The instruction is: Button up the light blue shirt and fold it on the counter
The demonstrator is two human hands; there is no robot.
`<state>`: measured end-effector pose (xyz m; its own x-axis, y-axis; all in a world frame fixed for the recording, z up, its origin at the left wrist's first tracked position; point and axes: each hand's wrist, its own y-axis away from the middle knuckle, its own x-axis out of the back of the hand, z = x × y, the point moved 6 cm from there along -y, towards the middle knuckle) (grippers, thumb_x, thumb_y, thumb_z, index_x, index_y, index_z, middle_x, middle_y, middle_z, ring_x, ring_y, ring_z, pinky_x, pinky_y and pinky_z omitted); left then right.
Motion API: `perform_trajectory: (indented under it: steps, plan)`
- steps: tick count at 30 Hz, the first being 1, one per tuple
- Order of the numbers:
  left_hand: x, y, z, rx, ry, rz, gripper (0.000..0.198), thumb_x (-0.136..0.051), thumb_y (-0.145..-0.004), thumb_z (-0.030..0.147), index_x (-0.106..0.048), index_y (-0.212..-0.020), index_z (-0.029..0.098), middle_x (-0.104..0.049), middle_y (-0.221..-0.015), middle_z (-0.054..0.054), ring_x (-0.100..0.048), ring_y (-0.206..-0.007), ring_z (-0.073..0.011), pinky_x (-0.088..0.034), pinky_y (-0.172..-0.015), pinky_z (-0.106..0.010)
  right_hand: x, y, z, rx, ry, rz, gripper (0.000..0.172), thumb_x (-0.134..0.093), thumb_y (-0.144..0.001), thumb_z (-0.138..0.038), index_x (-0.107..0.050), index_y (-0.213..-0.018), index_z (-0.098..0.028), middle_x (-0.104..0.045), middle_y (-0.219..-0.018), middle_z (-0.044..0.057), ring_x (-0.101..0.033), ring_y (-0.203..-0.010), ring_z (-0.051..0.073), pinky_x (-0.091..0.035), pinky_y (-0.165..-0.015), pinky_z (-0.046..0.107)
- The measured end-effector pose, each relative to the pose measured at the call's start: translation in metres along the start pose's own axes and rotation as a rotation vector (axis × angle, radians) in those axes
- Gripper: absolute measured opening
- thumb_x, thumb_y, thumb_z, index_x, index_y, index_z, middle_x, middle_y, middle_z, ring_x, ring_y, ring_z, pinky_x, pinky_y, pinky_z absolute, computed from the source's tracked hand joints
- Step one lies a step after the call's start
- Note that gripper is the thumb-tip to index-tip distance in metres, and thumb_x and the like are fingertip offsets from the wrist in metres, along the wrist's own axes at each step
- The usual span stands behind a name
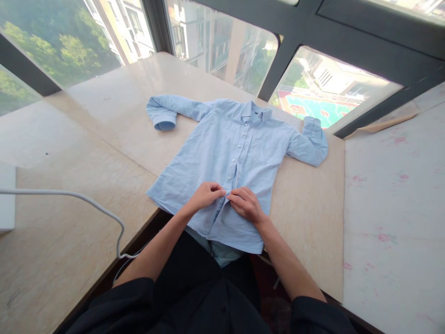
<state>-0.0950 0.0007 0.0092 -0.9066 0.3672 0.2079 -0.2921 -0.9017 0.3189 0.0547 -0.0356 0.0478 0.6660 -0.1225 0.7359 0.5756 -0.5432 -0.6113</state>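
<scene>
The left hand (206, 195) and the right hand (245, 204) meet at the front placket of a light blue shirt (222, 157), low down near its hem. Both hands are pinched closed on the cloth, fingertips almost touching each other; it looks as if they grip a button and its hole, though the fingers hide the spot itself.

The shirt lies flat and face up on a beige stone-look table (104, 139), collar away from the hands, hem toward the person and hanging a little over the table's edge. Beyond the left hand one sleeve stretches out with its cuff folded back; beyond the right hand the other sleeve bends back on itself.

Well off to the left of the left hand a white cable (86, 200) curves across the table to a white object (7, 197) at the frame's edge. Past the shirt stand large windows (222, 46).
</scene>
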Motion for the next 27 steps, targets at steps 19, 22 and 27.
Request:
perform_trajectory:
  steps: [19,22,27]
  plan:
    - [-0.005,-0.002,0.0,-0.057,-0.128,-0.001,0.029,-0.057,-0.075,0.042,-0.066,-0.069,0.015,-0.052,-0.051,0.003,-0.045,-0.051,-0.0107,-0.034,-0.049,-0.023,-0.012,0.007,0.004,-0.024,0.038,-0.072,0.016,-0.052,-0.094,-0.015,-0.065,-0.101,-0.022,-0.07,-0.097,0.007,-0.066,-0.087,0.019,-0.053,-0.077,0.033]
    - [-0.005,-0.003,0.0,-0.043,-0.155,0.017,0.028,-0.056,-0.076,0.039,-0.067,-0.068,0.015,-0.052,-0.05,0.003,-0.046,-0.051,-0.0111,-0.034,-0.049,-0.023,-0.011,0.007,0.003,-0.018,0.044,-0.06,0.015,-0.053,-0.093,-0.015,-0.065,-0.102,-0.021,-0.07,-0.098,0.008,-0.066,-0.087,0.019,-0.054,-0.077,0.033]
    - [-0.005,0.003,0.0,-0.036,-0.1,0.017,0.028,-0.053,-0.078,0.036,-0.071,-0.074,0.015,-0.055,-0.053,0.003,-0.049,-0.051,-0.0108,-0.037,-0.05,-0.022,-0.013,0.008,0.006,-0.059,0.03,-0.067,0.018,-0.053,-0.094,-0.017,-0.064,-0.107,-0.022,-0.071,-0.103,0.008,-0.068,-0.092,0.019,-0.055,-0.081,0.033]
